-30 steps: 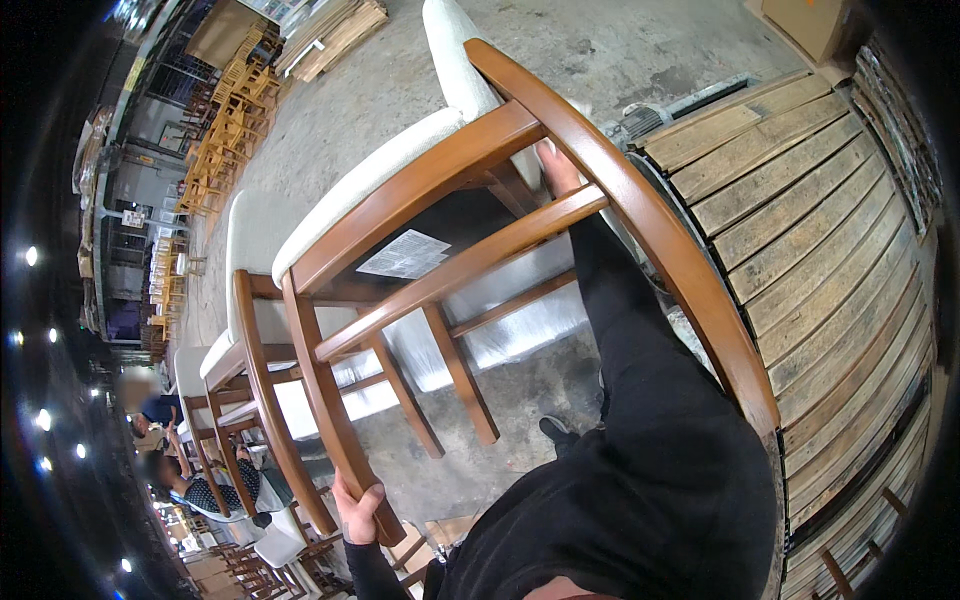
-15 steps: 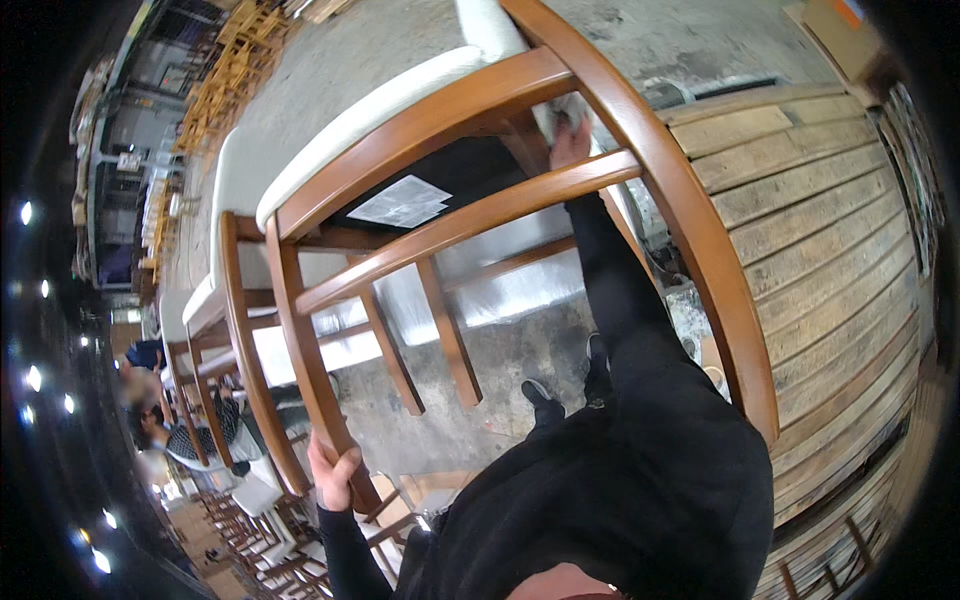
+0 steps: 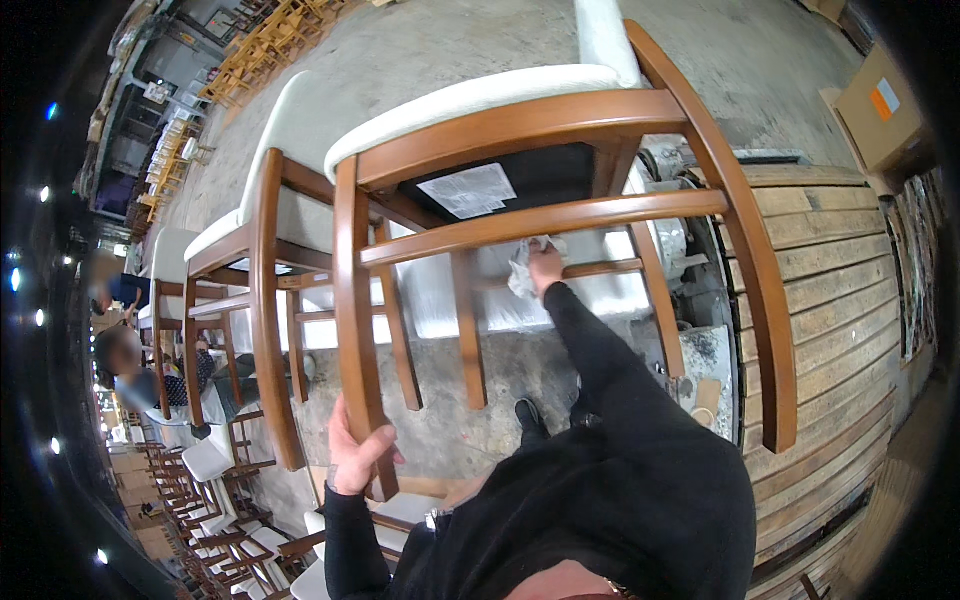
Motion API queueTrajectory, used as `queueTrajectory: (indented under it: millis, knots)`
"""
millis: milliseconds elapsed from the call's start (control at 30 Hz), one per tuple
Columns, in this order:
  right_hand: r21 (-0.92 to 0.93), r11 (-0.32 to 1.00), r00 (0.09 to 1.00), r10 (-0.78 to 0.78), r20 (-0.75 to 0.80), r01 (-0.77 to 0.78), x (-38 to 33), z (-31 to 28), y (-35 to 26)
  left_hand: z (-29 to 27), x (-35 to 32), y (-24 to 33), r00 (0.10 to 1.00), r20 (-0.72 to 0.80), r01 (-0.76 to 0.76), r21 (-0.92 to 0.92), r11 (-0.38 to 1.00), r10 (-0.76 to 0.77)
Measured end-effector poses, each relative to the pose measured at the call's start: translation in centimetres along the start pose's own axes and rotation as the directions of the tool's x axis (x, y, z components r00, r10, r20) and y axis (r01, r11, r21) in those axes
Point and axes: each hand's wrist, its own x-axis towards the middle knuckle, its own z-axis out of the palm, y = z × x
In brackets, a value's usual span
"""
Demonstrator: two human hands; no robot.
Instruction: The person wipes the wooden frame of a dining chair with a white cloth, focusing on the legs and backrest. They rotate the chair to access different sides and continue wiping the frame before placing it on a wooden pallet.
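Chair (image 3: 560, 215), tipped on its side at frame centre, feels stiff and heavy; my left hand (image 3: 355, 455) wraps its leg low down, the best hold. My right hand (image 3: 545, 265) presses a soft rag (image 3: 525, 265) against a rung. More chairs (image 3: 265, 250) stand left.
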Motion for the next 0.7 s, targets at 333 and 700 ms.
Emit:
queueTrajectory:
  millis: [333, 700]
  knots:
    - [0.428, 0.904, 0.914, -0.186, 0.361, 0.015, -4.3, 13.7, -13.7, -1.1, 0.2, -0.2, 0.994, 0.098, 0.041, -0.019, 0.999, -0.039]
    - [-0.44, 0.672, 0.752, -0.66, 0.009, 0.595, -13.0, 12.8, -14.7, -1.6, 0.1, -0.8, 0.991, 0.11, -0.076, 0.044, 0.996, 0.071]
